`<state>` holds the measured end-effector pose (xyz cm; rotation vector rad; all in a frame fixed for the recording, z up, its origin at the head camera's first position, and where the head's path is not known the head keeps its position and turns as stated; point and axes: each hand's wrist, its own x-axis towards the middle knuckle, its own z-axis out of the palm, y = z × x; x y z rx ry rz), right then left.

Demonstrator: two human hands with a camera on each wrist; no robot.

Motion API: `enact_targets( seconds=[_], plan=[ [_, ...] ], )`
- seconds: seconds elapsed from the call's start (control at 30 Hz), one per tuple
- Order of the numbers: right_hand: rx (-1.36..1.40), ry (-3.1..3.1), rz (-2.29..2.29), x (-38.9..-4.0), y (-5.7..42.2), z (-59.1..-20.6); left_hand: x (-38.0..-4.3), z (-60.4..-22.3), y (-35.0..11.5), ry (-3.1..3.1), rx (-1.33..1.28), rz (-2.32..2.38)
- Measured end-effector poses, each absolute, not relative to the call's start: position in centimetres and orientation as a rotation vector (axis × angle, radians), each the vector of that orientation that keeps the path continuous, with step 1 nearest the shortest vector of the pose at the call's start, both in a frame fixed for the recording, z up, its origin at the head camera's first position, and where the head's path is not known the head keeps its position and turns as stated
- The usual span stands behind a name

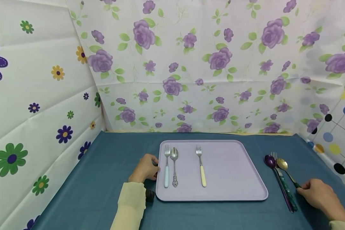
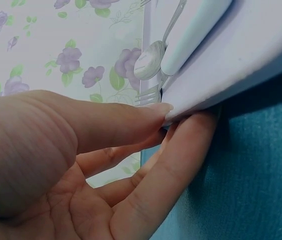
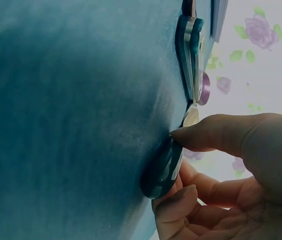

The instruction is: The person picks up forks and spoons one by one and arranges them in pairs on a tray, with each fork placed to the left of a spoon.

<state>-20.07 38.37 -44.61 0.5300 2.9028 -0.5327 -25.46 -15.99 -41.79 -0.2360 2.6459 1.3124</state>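
My left hand (image 1: 145,167) grips the left rim of a lilac tray (image 1: 230,172); in the left wrist view the thumb lies on top of the rim and fingers lie beneath it. On the tray lie a fork with a light-blue handle (image 1: 166,177), an ornate silver spoon (image 1: 174,154) and a fork with a yellow handle (image 1: 203,175). To the right of the tray, my right hand (image 1: 319,193) pinches the dark green handle of a gold spoon (image 1: 282,164). That handle (image 3: 163,170) shows between thumb and fingers in the right wrist view.
Beside the gold spoon, a purple spoon (image 1: 270,161) and a fork with a green handle (image 1: 287,188) lie close together on the blue-green tablecloth (image 1: 89,195). A floral curtain (image 1: 195,64) stands behind the table, with patterned sheets at both sides.
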Motion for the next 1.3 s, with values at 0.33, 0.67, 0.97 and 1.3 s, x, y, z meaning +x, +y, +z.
enact_targets(
  seconds=[0.33, 0.67, 0.97, 1.3],
  plan=[
    [0.498, 2.928, -0.577, -20.1, 38.4, -44.8, -25.5, -41.9, -16.0, 2.650, -0.230, 1.310],
    [0.451, 2.979, -0.653, -19.6, 37.8, -44.4, -25.6, -42.0, -16.1, 2.644, -0.225, 1.326],
    [0.554, 2.982, -0.622, -20.1, 36.9, -44.1, -25.6, -42.1, -16.0, 2.653, -0.225, 1.313],
    [0.529, 2.967, -0.607, -20.4, 36.4, -43.6, -25.4, -42.0, -16.1, 2.668, -0.203, 1.307]
  ],
)
